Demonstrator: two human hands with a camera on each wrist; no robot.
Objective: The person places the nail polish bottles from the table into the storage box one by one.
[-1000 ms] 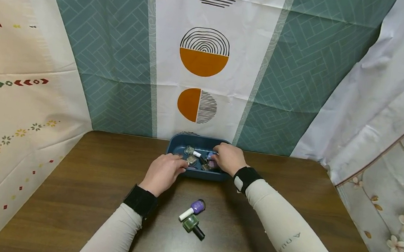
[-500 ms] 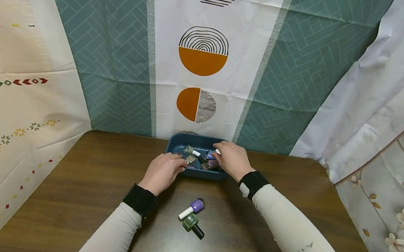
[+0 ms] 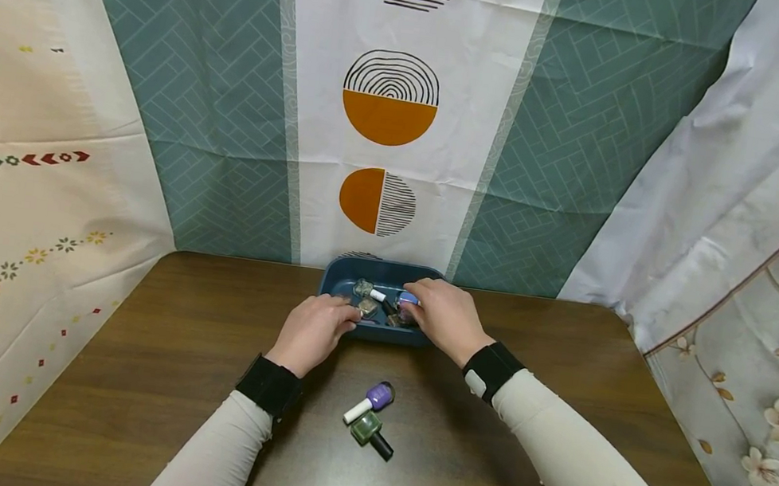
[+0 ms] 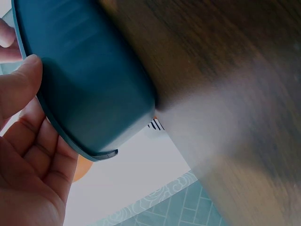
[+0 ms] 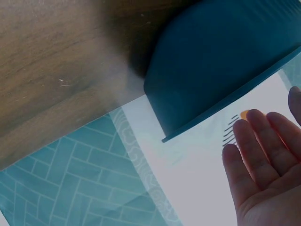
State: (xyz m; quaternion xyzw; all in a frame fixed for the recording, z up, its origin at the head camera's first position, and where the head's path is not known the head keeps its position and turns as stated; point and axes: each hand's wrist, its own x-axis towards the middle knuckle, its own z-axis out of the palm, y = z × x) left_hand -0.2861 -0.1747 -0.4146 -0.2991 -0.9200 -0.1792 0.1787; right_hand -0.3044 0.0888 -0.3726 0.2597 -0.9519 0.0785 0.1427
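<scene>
A dark blue bin (image 3: pixel 379 332) stands at the back of the table, with several nail polish bottles inside. My left hand (image 3: pixel 313 330) holds its front left rim; the left wrist view shows the thumb (image 4: pixel 30 70) against the rim, while some fingertips are out of frame. At the right of the bin my right hand (image 3: pixel 449 318) pinches a blue nail polish bottle (image 3: pixel 408 298) between thumb and fingers. The right wrist view does not show this bottle, only the fingers (image 5: pixel 263 146) beyond the rim. A clear bottle with a white cap (image 3: pixel 378 295) lies further left inside.
A purple nail polish bottle (image 3: pixel 379 395) with a white cap and a green one (image 3: pixel 367 428) with a black cap lie side by side on the brown wooden table (image 3: pixel 206 334). A patterned curtain (image 3: pixel 235 137) hangs directly behind the bin.
My right hand draws back slightly, then moves a little left so its fingers close around the blue bottle. My left hand stays at the rim.
</scene>
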